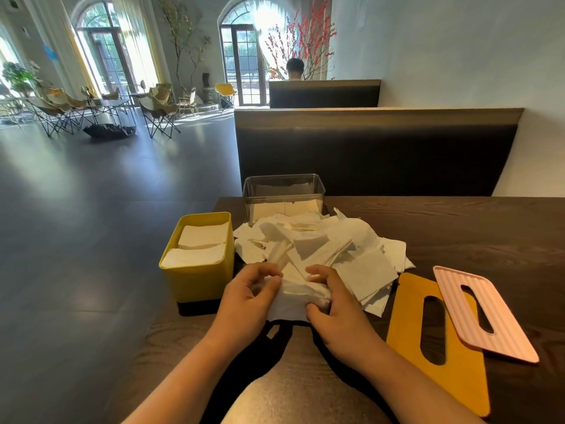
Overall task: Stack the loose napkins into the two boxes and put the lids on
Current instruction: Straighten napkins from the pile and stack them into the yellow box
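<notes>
Head view, friend asks: What are the hands doing?
Me: I see the left hand point(247, 296) and the right hand point(333, 304) both curled round one bunch of napkins point(298, 296), at the near edge of the big pile point(330, 246) on the table point(458, 234).
Friend: And the boxes?
Me: The yellow box point(195, 270) is left of the pile, with napkins inside. The clear box point(284, 191) is behind the pile. The yellow lid point(406, 316) and pink lid point(504, 332) lie on the right, pink partly on top.
</notes>
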{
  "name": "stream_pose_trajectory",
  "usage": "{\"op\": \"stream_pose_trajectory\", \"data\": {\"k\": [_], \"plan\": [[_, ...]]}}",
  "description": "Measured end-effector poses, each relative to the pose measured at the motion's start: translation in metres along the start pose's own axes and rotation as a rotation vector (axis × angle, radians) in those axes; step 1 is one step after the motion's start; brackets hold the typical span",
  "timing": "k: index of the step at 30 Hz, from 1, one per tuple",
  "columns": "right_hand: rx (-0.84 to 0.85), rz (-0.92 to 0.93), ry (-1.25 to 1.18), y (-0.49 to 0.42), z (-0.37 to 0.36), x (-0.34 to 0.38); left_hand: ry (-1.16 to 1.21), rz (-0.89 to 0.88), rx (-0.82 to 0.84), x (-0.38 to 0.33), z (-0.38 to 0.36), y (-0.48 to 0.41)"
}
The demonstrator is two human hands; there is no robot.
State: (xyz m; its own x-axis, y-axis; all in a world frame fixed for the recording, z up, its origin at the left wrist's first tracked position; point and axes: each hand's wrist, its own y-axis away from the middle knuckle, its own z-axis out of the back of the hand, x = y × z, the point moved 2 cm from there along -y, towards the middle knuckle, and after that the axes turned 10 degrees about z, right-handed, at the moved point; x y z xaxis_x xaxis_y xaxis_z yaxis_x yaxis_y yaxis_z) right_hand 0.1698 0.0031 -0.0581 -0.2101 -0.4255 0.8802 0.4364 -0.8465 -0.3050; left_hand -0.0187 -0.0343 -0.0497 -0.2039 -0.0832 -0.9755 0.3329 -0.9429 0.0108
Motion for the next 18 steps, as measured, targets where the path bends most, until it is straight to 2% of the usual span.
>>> {"op": "stream_pose_trajectory", "data": {"k": [9,18], "plan": [[-0.014,-0.019,-0.05,0.0,0.001,-0.004,-0.021,0.032,-0.01,0.004,0.009,-0.004],[0.007,-0.032,-0.045,0.0,0.0,-0.005,0.202,0.16,0.013,0.006,0.002,0.007]]}}
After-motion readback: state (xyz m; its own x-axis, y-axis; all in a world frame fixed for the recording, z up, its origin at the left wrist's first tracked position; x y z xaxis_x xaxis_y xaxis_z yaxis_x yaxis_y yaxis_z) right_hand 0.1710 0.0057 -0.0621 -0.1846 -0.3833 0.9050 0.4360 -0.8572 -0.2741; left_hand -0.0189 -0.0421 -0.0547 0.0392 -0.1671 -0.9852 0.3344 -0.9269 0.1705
